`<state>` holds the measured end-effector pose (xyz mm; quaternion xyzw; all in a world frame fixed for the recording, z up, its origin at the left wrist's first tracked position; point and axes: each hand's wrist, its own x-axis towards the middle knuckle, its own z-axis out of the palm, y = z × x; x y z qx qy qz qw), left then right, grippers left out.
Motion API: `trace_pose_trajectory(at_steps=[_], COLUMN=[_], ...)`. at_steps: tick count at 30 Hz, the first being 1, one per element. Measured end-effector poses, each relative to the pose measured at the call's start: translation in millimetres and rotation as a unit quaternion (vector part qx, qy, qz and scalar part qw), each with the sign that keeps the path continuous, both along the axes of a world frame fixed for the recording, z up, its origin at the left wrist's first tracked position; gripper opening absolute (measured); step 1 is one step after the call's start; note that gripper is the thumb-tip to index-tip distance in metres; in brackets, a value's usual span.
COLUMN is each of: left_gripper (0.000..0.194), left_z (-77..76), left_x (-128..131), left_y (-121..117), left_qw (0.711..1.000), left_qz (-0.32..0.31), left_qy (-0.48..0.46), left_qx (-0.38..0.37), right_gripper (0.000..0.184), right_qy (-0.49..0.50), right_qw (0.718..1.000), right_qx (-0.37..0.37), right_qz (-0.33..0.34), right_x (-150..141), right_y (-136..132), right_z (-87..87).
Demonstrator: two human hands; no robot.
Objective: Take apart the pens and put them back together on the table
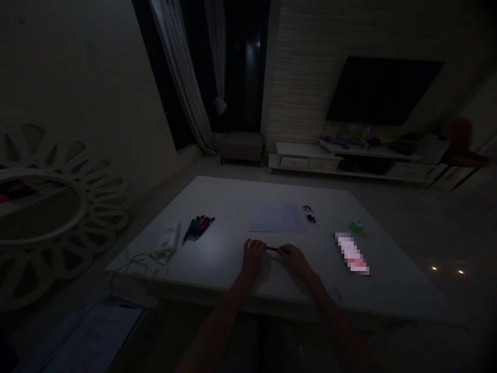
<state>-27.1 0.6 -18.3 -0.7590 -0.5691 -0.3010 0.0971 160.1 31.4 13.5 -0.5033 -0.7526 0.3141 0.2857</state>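
Observation:
Between my two hands, low over the near part of the white table [229, 259], runs a red pen [271, 248] with a dark end. My left hand [254, 255] is closed on its red end. At the dark end, the fingers of my right hand [294, 257] pinch it. Just beyond my hands lies a white sheet of paper [276, 217]. To the left is a group of several coloured pens [199, 229] side by side. A few black-and-white pens [309, 215] lie right of the paper. The room is dim, so fine detail on the pen is lost.
A white box-shaped device [168, 236] with cables [143, 263] sits at the table's left edge. On the right are a phone with a blurred-out screen [351, 254] and a small green object [356, 225]. A flower-shaped mirror frame [83, 194] stands at left.

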Motion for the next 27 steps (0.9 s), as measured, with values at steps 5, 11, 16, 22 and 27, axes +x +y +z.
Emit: trace_pose_trajectory(at_steps=[5, 11, 16, 22, 27], left_gripper=[0.015, 0.029, 0.029, 0.029, 0.028], left_z=[-0.7, -0.4, -0.7, 1.2, 6.3], left_x=[2, 3, 5, 7, 8], left_y=[-1, 1, 7, 7, 7], left_qw=[0.998, 0.999, 0.997, 0.995, 0.991], left_qz=[-0.057, 0.013, 0.077, 0.101, 0.122], left_qy=[0.030, -0.022, -0.025, -0.020, -0.028], left_qx=[0.010, 0.037, 0.007, -0.007, -0.054], right_gripper=[0.022, 0.016, 0.033, 0.051, 0.044], right_qy=[-0.148, -0.006, 0.383, 0.576, 0.658], right_qw=[0.981, 0.999, 0.903, 0.790, 0.719], right_qx=[0.046, -0.035, -0.187, -0.210, -0.221], right_qz=[0.119, 0.028, -0.059, 0.017, 0.039], right_x=[-22, -9, 24, 26, 8], right_y=[-1, 9, 21, 14, 13], right_z=[28.8, 21.8, 51.4, 99.4, 111.0])
